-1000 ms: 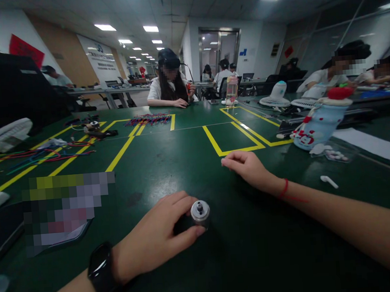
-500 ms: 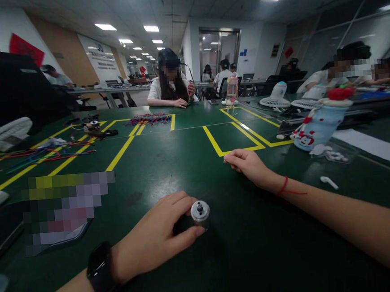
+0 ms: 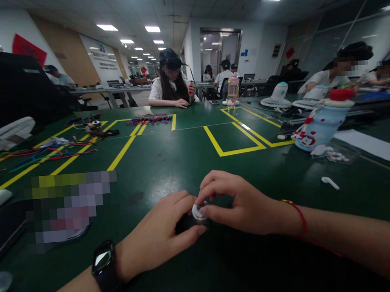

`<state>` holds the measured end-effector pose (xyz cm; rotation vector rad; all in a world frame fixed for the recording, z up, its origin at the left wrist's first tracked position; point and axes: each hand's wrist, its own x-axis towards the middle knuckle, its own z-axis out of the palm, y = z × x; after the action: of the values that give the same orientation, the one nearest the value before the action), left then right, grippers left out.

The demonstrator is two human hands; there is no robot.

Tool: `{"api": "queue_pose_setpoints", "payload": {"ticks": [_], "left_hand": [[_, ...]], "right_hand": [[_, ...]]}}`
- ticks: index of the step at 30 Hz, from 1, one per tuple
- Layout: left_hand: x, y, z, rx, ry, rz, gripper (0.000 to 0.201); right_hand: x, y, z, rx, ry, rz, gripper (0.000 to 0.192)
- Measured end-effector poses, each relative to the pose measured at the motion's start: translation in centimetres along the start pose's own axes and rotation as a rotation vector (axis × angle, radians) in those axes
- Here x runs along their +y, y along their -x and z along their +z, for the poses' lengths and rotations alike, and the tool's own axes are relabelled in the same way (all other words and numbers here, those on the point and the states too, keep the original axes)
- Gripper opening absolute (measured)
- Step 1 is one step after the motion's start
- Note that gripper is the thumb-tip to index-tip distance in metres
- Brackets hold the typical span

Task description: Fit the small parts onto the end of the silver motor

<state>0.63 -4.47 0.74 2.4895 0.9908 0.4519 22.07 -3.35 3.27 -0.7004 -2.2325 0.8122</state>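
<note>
A small silver cylindrical motor stands upright on the dark green table, its round top facing up. My left hand grips it from the left between thumb and fingers. Over the top of the motor, my right hand comes in from the right with thumb and index finger pinched together. Its fingertips touch or nearly touch the top face. Whatever sits between them, if anything, is too small to make out, and they hide the motor's shaft.
Left on the table are loose wires, a white fan and a blurred packet. To the right stand a blue bottle and a white earbud. A person sits across the table; yellow tape marks its surface.
My right hand has moved left and nearer, from beside the yellow tape to the top of the motor. My left hand has kept its grip on the motor.
</note>
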Motion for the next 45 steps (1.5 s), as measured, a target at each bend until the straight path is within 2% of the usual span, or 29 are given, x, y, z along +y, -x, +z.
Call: {"api": "queue_pose_setpoints", "payload": {"ticks": [4, 6, 12, 15, 19, 22, 25, 28, 32, 36, 40, 43, 45], "left_hand": [[0.1, 0.1, -0.1, 0.009, -0.010, -0.004, 0.018], [0.1, 0.0, -0.2, 0.013, 0.000, -0.006, 0.018], [0.1, -0.5, -0.1, -0.018, 0.041, -0.018, 0.016], [0.0, -1.0, 0.1, -0.027, 0.043, -0.028, 0.016], [0.1, -1.5, 0.3, -0.041, 0.036, -0.033, 0.017], [0.2, -1.4, 0.3, -0.046, 0.027, -0.041, 0.018], [0.3, -0.9, 0.2, -0.037, 0.017, -0.044, 0.020], [0.2, -0.5, -0.1, -0.028, 0.020, -0.035, 0.022], [0.1, -0.3, -0.3, -0.035, 0.019, -0.039, 0.021], [0.3, -0.3, -0.3, -0.036, 0.005, -0.036, 0.023], [0.7, -0.1, -0.4, -0.033, 0.008, -0.037, 0.023], [0.8, -0.2, -0.3, -0.038, 0.027, -0.039, 0.019], [0.7, -0.4, -0.1, -0.043, 0.039, -0.036, 0.016]], "right_hand": [[-0.2, -0.1, -0.2, 0.113, -0.050, 0.063, 0.009], [0.1, -0.1, -1.1, 0.121, -0.056, 0.102, 0.010], [3.2, 0.8, -2.9, -0.271, 0.030, 0.062, 0.011], [4.7, 1.2, -2.9, -0.324, 0.114, 0.037, 0.014], [5.3, 1.5, -3.0, -0.332, 0.129, 0.014, 0.016], [5.5, 1.6, -3.4, -0.274, 0.012, 0.073, 0.024], [6.5, 1.4, -4.1, -0.058, -0.054, 0.188, 0.023], [8.2, 1.0, -5.0, 0.141, 0.024, 0.270, 0.023], [10.5, 0.7, -6.0, 0.184, 0.143, 0.335, 0.023], [10.5, 0.7, -6.1, 0.098, 0.216, 0.310, 0.018], [8.1, 0.7, -5.5, 0.009, 0.247, 0.237, 0.015], [6.1, 0.8, -4.6, -0.151, 0.195, 0.148, 0.029], [5.2, 1.0, -3.9, -0.321, 0.159, 0.005, 0.035]]}}
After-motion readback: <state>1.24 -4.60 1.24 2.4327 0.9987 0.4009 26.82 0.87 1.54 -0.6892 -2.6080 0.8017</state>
